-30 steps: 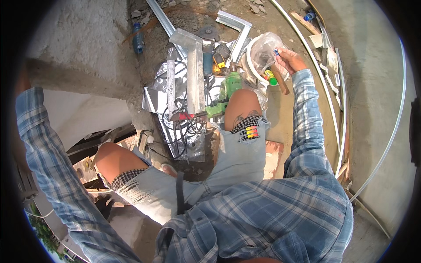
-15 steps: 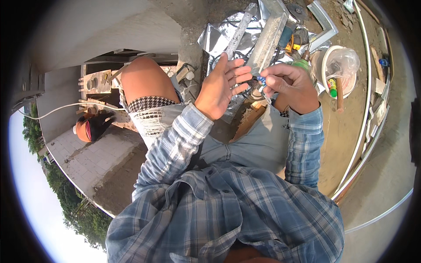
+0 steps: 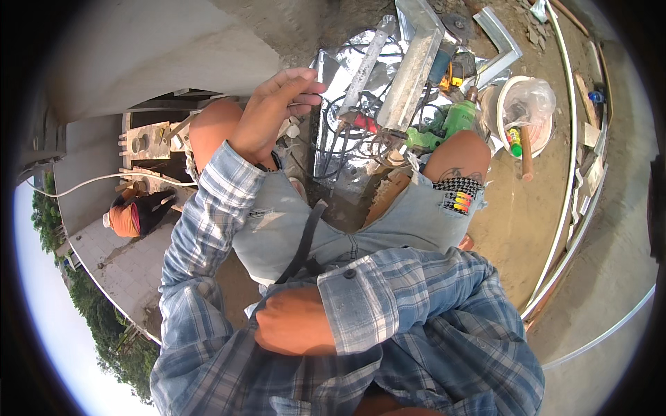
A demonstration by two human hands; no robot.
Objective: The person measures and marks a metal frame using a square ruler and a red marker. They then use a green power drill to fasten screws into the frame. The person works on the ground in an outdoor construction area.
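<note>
My left hand point(image 3: 272, 109) is raised over my left knee, its fingers loosely stretched and slightly bent. I see nothing in it. My right arm crosses my belly, and my right hand point(image 3: 294, 322) is closed against the blue plaid shirt point(image 3: 430, 340) at my left side. Its fingertips are hidden, so whatever it holds does not show. A black strap point(image 3: 303, 243) runs over my jeans just above this hand. Between and beyond my knees lie a green power drill point(image 3: 458, 118), a red-bodied tool point(image 3: 361, 122) and a dusty metal channel point(image 3: 411, 82).
Shiny foil sheeting point(image 3: 326, 142) with dark cables lies under the tools. To the right stands a white bucket point(image 3: 489, 104) holding a plastic bag and a wooden handle. Long white pipes point(image 3: 571, 139) run along the right. A person in orange point(image 3: 125, 218) bends at lower left.
My left hand has drawn back to the left and turned. The right hand has left the front, where it pinched a small blue item, and now rests across my belly. That item no longer shows.
</note>
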